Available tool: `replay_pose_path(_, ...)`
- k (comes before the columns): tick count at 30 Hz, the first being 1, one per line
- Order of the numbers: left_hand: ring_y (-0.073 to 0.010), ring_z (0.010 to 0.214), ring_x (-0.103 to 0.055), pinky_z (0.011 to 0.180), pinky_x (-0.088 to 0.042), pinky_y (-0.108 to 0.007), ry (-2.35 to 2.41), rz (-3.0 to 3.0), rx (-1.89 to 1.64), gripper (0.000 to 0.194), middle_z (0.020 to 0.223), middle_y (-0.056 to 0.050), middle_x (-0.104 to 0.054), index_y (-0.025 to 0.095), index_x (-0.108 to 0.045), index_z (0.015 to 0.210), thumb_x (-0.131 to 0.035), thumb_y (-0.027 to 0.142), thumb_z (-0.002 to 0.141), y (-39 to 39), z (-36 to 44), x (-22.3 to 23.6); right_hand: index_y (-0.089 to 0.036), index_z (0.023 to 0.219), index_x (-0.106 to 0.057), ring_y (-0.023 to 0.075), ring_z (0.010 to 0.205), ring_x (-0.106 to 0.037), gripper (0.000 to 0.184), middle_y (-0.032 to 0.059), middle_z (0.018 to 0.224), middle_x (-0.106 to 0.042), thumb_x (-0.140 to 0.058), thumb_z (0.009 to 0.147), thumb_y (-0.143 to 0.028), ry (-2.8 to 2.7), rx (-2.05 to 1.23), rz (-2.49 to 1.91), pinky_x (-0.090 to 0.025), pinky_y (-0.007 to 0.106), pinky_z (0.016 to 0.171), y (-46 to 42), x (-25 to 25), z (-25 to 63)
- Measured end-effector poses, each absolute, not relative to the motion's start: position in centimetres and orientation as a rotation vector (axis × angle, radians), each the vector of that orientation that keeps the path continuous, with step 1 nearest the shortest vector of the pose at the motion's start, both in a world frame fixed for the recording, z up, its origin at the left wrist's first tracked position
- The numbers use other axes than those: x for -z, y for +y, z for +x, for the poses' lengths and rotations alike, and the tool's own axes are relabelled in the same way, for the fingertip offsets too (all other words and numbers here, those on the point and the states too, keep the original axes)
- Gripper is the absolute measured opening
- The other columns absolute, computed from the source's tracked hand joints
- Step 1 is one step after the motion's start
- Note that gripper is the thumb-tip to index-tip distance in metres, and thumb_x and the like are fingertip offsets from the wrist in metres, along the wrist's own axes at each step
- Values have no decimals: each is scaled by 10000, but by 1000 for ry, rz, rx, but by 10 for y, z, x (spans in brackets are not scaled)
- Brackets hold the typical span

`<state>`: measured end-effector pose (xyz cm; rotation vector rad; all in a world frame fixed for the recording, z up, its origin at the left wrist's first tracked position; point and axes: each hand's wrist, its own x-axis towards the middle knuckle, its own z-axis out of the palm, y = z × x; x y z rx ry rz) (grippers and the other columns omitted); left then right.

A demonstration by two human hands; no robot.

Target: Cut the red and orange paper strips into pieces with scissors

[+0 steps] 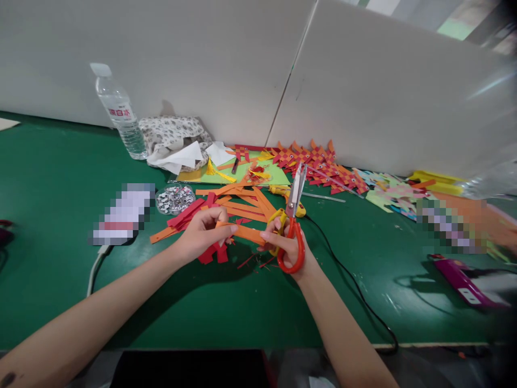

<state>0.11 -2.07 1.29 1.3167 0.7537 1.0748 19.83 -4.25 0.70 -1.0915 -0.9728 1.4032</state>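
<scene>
An orange strip point(248, 233), apparently paper or thin foam, is stretched between my hands above the table. My left hand point(205, 230) pinches its left end between thumb and fingers. At the other end, my right hand point(288, 245) pinches the strip while also carrying a pair of scissors point(298, 196) hooked on the fingers. The scissors point up and away, blades nearly together, with red and yellow handles. Beneath and behind the hands lie loose orange strips point(242, 205) and red strips point(186, 214). Small red scraps are scattered below the strip.
Behind are a yellow glue gun point(299, 209) with black cord, woven red-and-orange fish point(311, 161), and a green sheet point(226, 175) with yellow tassels. Leftward are a tub of googly eyes point(175, 199), a blurred phone point(123, 215) and a water bottle point(121, 116). A purple power strip point(460, 280) sits right.
</scene>
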Motion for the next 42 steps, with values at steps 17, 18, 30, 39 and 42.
replay_pose_path(17, -102, 757, -609, 693, -536, -264, 741, 1325, -1129, 560, 1018, -20, -565, 238, -443, 1105, -746, 175, 639, -17, 7, -5, -229, 693, -426, 93, 560, -572, 438, -97, 596, -540, -806, 489, -152, -900, -1338, -1017, -504, 243, 573, -38, -5, 198)
replay_pose_path(18, -133, 852, -614, 767, -531, -300, 759, 1376, -1090, 633, 1084, -49, -560, 243, -415, 1168, -752, 187, 635, -17, 9, -3, -231, 695, -417, 90, 553, -563, 437, -97, 598, -532, -800, 497, -161, -883, -1349, -1009, -497, 239, 562, -38, -6, 198)
replay_pose_path(30, -241, 1055, -596, 910, -478, -371, 829, 1774, -814, 304, 1121, -97, -651, 177, -651, 909, -727, 350, 670, -32, 20, 8, -229, 702, -419, 100, 613, -561, 420, -86, 638, -546, -799, 532, -175, -995, -1383, -952, -476, 240, 595, -43, -7, 190)
replay_pose_path(39, -176, 728, -677, 667, -517, -279, 802, 1675, -716, 294, 794, -48, -733, 166, -599, 1020, -652, 294, 760, -31, 16, 8, -227, 702, -433, 81, 596, -569, 413, -89, 631, -562, -801, 524, -169, -881, -1255, -968, -484, 214, 606, -40, -5, 191)
replay_pose_path(42, -155, 789, -676, 716, -502, -260, 677, 1687, -677, 384, 883, -56, -735, 178, -512, 1182, -591, 250, 814, -32, 14, 4, -222, 702, -426, 76, 597, -586, 431, -91, 639, -562, -807, 508, -170, -713, -1060, -999, -499, 216, 633, -36, -6, 196)
